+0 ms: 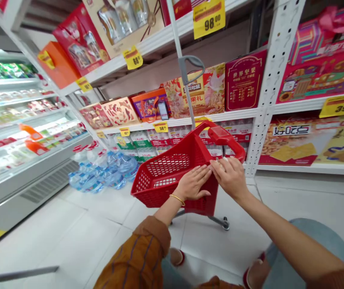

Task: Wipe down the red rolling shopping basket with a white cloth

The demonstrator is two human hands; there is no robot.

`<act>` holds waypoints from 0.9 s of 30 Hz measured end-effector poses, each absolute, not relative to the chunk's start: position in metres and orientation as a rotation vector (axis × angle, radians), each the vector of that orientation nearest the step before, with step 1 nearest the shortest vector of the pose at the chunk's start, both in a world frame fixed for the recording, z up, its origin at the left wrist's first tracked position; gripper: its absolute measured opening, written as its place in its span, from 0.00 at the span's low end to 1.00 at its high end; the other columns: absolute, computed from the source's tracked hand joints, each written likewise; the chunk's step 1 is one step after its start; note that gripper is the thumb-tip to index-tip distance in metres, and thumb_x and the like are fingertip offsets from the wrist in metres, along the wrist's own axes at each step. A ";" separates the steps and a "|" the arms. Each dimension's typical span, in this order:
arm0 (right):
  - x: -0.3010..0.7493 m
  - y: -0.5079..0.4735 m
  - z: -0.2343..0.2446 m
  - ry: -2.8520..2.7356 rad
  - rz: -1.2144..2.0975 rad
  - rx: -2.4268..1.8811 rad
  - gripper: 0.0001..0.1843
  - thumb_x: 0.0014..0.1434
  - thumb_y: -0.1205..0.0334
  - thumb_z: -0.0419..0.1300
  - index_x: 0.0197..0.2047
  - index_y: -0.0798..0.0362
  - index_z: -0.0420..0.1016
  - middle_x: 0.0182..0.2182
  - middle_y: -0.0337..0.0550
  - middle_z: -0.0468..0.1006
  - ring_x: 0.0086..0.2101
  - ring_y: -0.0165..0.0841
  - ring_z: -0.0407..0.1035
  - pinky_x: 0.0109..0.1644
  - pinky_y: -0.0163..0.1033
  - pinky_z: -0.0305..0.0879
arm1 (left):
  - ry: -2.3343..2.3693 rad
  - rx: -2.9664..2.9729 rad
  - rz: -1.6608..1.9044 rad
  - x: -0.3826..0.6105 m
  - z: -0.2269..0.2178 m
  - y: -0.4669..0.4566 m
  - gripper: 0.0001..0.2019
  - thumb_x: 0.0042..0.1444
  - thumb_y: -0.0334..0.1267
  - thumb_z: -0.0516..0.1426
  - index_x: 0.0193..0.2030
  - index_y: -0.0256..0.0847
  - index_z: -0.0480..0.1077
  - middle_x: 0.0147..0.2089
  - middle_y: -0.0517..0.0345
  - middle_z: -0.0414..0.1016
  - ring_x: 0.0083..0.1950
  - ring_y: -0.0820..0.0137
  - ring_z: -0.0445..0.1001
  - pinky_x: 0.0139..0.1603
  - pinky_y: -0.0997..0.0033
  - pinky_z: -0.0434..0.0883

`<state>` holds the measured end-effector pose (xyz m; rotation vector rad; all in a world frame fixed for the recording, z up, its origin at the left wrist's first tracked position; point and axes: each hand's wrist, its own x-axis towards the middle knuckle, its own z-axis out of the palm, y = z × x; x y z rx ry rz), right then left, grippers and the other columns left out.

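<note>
A red plastic shopping cart [206, 188] with an open-lattice basket stands in front of me, its basket pointing left. My left hand [193, 184], with a gold bangle at the wrist, lies on the cart's near rim, its fingers stretched out and the thumb apart. Just right of it, my right hand [230, 175] curls its fingers over the top edge of the cart, below the red looped handle [224, 136]. The fingertips of both hands almost meet. Through the lattice the basket floor shows, with no goods visible on it.
Shelves with gift boxes [246, 80] and yellow price tags [209, 20] rise behind the cart. Bottled water packs [102, 170] sit on the floor at left, beside a refrigerated display [24, 160]. A pale pole [178, 40] with a grey bracket stands behind the cart.
</note>
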<state>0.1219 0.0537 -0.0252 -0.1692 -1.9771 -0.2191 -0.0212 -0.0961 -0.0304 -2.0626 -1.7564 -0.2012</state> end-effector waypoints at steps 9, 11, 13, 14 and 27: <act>0.153 0.036 -0.013 -1.999 -0.268 0.002 0.17 0.62 0.62 0.59 0.54 0.52 0.73 0.43 0.49 0.80 0.52 0.45 0.69 0.63 0.52 0.60 | -1.785 -1.960 -0.555 0.032 -0.032 -0.119 0.41 0.64 0.62 0.34 0.72 0.30 0.45 0.71 0.39 0.56 0.75 0.61 0.46 0.72 0.54 0.52; 0.154 0.034 -0.018 -1.982 -0.219 0.036 0.19 0.63 0.64 0.58 0.57 0.53 0.71 0.46 0.49 0.79 0.57 0.45 0.66 0.64 0.53 0.60 | -1.876 -1.779 -0.777 0.057 -0.040 -0.112 0.41 0.63 0.60 0.27 0.72 0.29 0.43 0.71 0.38 0.55 0.74 0.61 0.47 0.72 0.53 0.54; 0.154 0.033 -0.024 -1.969 -0.204 0.053 0.21 0.63 0.66 0.57 0.59 0.53 0.69 0.49 0.49 0.78 0.58 0.44 0.65 0.63 0.51 0.61 | -1.988 -1.556 -0.944 0.078 -0.048 -0.102 0.40 0.64 0.58 0.24 0.72 0.30 0.44 0.72 0.41 0.53 0.74 0.62 0.48 0.71 0.54 0.55; 0.154 0.033 -0.026 -1.967 -0.212 0.051 0.22 0.63 0.66 0.58 0.60 0.52 0.68 0.51 0.49 0.78 0.58 0.44 0.66 0.62 0.50 0.62 | -2.019 -1.477 -0.990 0.085 -0.052 -0.097 0.41 0.63 0.58 0.24 0.72 0.32 0.47 0.72 0.42 0.53 0.74 0.61 0.49 0.71 0.52 0.54; 0.159 0.075 -0.020 -1.913 -0.413 0.171 0.20 0.60 0.61 0.63 0.55 0.45 0.72 0.44 0.39 0.82 0.49 0.38 0.73 0.66 0.51 0.57 | -1.951 -1.505 -1.158 0.075 -0.061 -0.083 0.26 0.67 0.45 0.40 0.69 0.39 0.56 0.67 0.50 0.65 0.69 0.65 0.60 0.71 0.55 0.52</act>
